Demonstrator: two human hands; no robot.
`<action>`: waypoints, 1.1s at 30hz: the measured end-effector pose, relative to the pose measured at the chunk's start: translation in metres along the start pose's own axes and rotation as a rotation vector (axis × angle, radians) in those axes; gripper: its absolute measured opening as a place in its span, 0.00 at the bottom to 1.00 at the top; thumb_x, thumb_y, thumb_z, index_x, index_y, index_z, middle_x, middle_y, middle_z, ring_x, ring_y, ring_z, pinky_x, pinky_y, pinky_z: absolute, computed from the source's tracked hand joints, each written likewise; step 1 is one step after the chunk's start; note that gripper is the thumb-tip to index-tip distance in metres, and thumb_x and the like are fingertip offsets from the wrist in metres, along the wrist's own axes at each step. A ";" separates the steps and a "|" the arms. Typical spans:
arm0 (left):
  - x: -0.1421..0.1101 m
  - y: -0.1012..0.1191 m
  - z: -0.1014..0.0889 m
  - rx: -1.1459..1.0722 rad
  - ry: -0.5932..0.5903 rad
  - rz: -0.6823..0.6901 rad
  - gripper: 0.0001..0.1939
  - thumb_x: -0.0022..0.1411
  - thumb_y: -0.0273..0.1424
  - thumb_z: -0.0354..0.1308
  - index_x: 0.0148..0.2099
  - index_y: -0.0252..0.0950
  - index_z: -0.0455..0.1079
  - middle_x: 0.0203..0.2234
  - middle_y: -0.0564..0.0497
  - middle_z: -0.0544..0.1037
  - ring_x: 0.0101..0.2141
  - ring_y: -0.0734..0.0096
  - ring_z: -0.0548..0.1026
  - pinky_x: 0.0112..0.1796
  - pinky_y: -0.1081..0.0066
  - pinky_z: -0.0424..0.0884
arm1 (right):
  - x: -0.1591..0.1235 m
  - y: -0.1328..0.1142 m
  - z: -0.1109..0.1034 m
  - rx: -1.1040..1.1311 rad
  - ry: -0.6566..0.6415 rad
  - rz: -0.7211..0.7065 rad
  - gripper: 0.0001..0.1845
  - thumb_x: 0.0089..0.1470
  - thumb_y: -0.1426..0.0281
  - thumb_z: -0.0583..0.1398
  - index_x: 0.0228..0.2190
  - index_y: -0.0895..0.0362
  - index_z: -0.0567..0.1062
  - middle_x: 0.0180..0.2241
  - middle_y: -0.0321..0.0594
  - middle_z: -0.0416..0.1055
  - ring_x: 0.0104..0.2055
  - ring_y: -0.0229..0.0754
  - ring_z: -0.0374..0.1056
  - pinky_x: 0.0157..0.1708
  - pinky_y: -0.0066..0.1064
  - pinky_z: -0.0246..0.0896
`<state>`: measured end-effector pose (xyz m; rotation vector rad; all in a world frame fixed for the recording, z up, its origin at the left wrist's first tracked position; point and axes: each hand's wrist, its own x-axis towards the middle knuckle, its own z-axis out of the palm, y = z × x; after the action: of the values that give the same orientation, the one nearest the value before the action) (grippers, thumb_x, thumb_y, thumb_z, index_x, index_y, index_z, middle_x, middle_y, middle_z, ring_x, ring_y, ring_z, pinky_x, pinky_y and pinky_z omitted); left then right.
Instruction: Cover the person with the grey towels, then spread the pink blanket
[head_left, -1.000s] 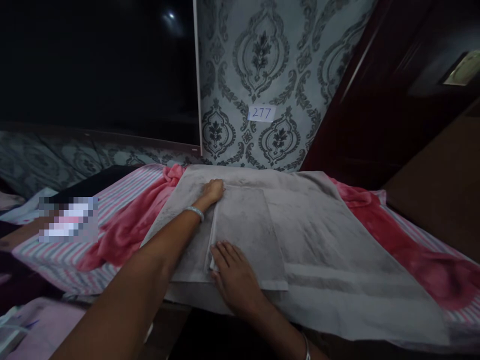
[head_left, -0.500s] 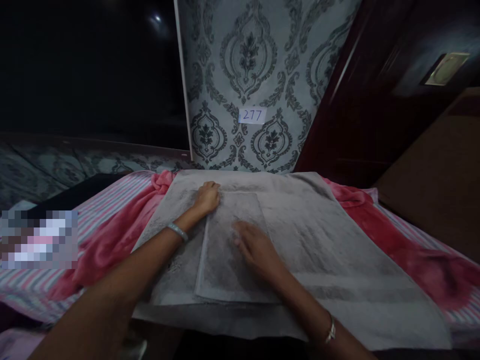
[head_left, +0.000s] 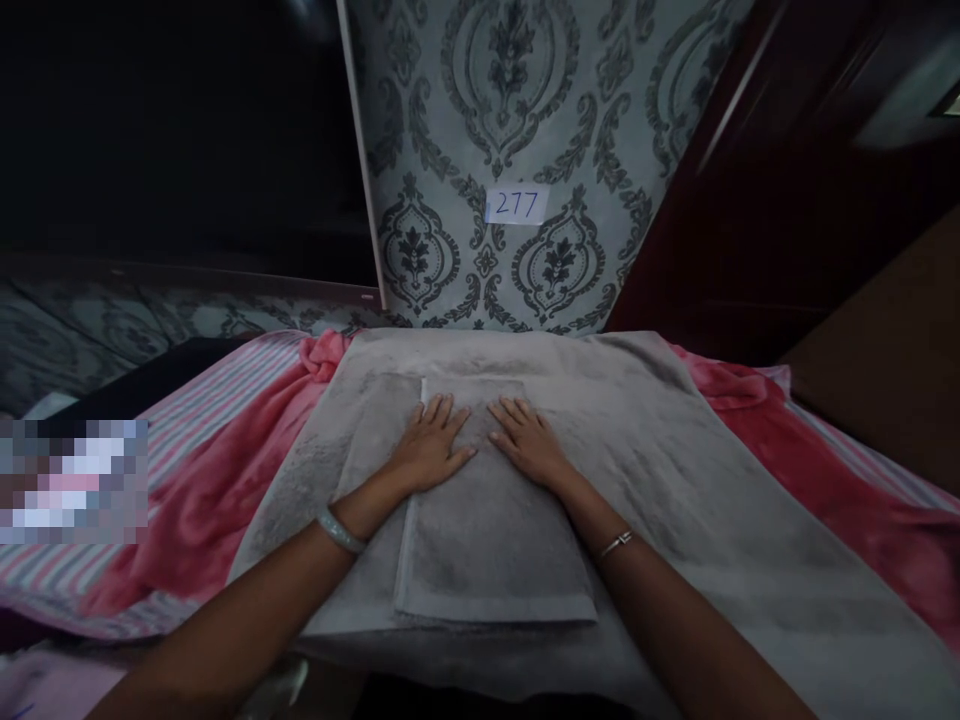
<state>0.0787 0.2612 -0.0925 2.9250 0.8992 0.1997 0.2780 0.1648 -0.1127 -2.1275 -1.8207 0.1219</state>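
Observation:
A grey towel [head_left: 495, 560], partly folded over itself, lies flat in front of me. My left hand [head_left: 431, 445] rests palm down across the fold's left edge, fingers spread. On the upper right part of the folded section lies my right hand [head_left: 531, 440], also flat with its fingers apart. Neither hand grips the cloth. Beneath the towel is a larger grey cloth [head_left: 720, 520] that covers the middle of the surface; where one ends and the other begins is partly hard to tell.
Pink-red blankets [head_left: 240, 480] show on both sides, over a striped cloth [head_left: 202, 400]. Behind stands a patterned wall with a paper label [head_left: 517, 204] reading 277. A dark screen [head_left: 172, 150] is at the left, a dark red door [head_left: 750, 220] at the right.
My left hand has come down and nearer from the towel's far edge and now lies flat. My right hand has moved slightly up and right and spread out. The view has shifted a little.

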 end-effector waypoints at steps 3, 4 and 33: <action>-0.002 0.002 -0.002 -0.005 -0.011 -0.007 0.38 0.70 0.50 0.48 0.74 0.37 0.51 0.73 0.36 0.46 0.72 0.45 0.42 0.68 0.43 0.45 | 0.016 0.015 0.004 0.128 0.155 0.047 0.31 0.64 0.60 0.55 0.65 0.54 0.66 0.71 0.47 0.50 0.74 0.54 0.43 0.69 0.51 0.43; -0.002 0.002 -0.002 -0.007 -0.012 -0.006 0.38 0.70 0.50 0.48 0.74 0.37 0.51 0.73 0.36 0.46 0.72 0.45 0.42 0.68 0.43 0.45 | 0.021 0.020 0.006 0.190 0.230 0.091 0.32 0.62 0.62 0.56 0.65 0.57 0.66 0.70 0.51 0.52 0.73 0.54 0.46 0.69 0.50 0.44; 0.139 -0.084 -0.052 -0.335 -0.396 -0.005 0.35 0.49 0.51 0.65 0.53 0.34 0.76 0.49 0.44 0.81 0.48 0.55 0.78 0.49 0.67 0.72 | 0.028 0.033 0.003 0.923 0.404 0.144 0.44 0.51 0.62 0.61 0.67 0.56 0.60 0.67 0.46 0.59 0.67 0.52 0.59 0.67 0.47 0.52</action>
<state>0.1382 0.4105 -0.0358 2.5222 0.7278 -0.2053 0.3139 0.1887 -0.1211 -1.4639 -1.0581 0.4345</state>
